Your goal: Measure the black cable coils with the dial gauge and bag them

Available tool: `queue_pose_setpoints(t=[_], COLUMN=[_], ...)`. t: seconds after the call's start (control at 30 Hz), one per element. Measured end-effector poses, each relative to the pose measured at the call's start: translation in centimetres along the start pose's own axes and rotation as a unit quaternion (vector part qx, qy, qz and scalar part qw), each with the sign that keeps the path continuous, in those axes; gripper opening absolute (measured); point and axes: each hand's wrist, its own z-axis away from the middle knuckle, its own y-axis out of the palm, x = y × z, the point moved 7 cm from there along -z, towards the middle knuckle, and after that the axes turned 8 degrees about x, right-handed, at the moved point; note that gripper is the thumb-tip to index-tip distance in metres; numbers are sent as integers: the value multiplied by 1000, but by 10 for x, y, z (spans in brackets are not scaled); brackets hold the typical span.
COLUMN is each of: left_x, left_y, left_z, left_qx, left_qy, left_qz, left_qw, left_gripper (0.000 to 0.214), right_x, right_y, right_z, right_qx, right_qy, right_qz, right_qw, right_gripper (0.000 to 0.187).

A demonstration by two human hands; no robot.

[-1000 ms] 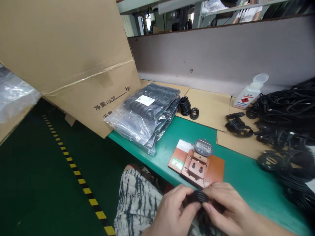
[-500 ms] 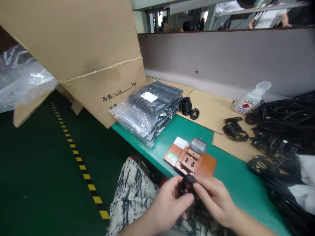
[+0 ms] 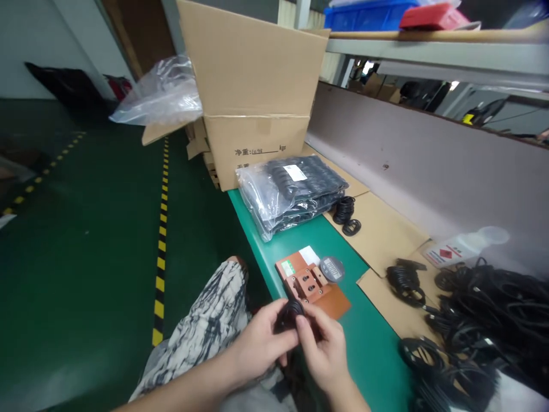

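Note:
A small coil of black cable (image 3: 290, 312) is gripped between my two hands over the table's near edge. My left hand (image 3: 265, 337) wraps the coil's left side, its thumb lying across the front. On the other side my right hand (image 3: 322, 343) pinches the coil with thumb and fingers. Part of the coil is hidden behind my fingers. Just beyond my hands lies a copper-coloured measuring fixture (image 3: 307, 284), with a round digital gauge (image 3: 331, 269) at its far right; its digits are blurred.
Bagged black cables (image 3: 300, 189) are stacked by a large cardboard box (image 3: 261, 86). Cable coils (image 3: 345, 210) lie on flat cardboard (image 3: 381, 229). On the right are a white bottle (image 3: 458, 247) and a heap of loose black cables (image 3: 497, 315). A shelf (image 3: 429, 48) overhangs the back.
My view has swung left and tilted up, so the table things sit differently in the picture. Both hands still hold the cable coil, with much the same grip.

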Motion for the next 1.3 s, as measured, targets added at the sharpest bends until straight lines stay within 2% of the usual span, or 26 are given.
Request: queue_pose_setpoints(t=[0.1, 0.2, 0.63, 0.87, 1.0, 1.1, 1.2, 1.3], left_x=[5, 8, 9, 18, 28, 26, 19, 13], left_y=[5, 6, -6, -25, -38, -47, -56, -68], left_z=[9, 17, 20, 27, 28, 25, 21, 21], left_qx=[-39, -46, 48, 99, 119, 137, 134, 105], left_qy=[9, 1, -34, -61, -89, -85, -68, -54], left_qz=[14, 18, 32, 160, 246, 275, 284, 273], left_qw=[999, 999, 998, 980, 958, 948, 947, 955], left_gripper=[32, 32, 20, 22, 38, 44, 44, 40], right_x=[2, 3, 8, 12, 11, 13, 17, 18], right_y=[2, 6, 19, 30, 38, 44, 46, 48], right_z=[2, 4, 8, 7, 6, 6, 7, 9], right_qx=[17, 32, 75, 85, 88, 87, 76, 70], right_qy=[-15, -28, -35, -36, -33, -43, -63, -74], right_qz=[1, 11, 90, 171, 235, 281, 321, 345], right_qw=[1000, 999, 992, 981, 968, 955, 942, 933], right_gripper=[21, 20, 21, 19, 15, 14, 13, 15])
